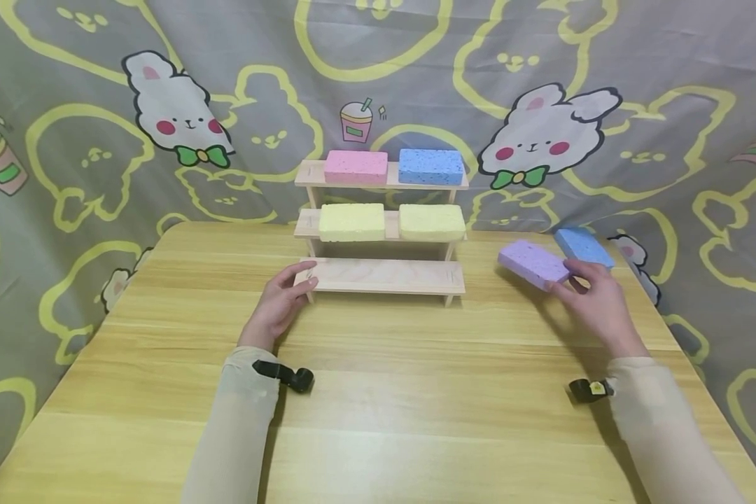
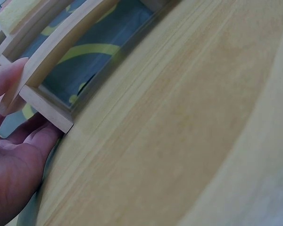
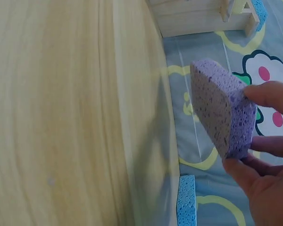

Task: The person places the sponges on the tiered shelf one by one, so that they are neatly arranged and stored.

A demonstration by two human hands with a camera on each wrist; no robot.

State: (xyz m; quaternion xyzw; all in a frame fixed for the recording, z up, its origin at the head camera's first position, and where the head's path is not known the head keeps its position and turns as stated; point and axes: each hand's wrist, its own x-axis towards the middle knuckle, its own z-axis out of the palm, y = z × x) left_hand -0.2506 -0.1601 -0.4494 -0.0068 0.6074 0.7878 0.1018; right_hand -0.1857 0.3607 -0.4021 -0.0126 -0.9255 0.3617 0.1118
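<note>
A purple sponge is pinched at its right end by my right hand, raised off the table; the right wrist view shows the sponge between thumb and fingers. My left hand grips the left end of the lowest step of a three-step wooden rack. In the left wrist view the fingers are around that rack's end. Its top step holds a pink sponge at left and a blue one at right. Two pale yellow sponges lie on the middle step; the lowest step is bare.
Another blue sponge lies at the table's back right, just beyond the right hand. Behind the wooden table hangs a grey curtain with cartoon figures.
</note>
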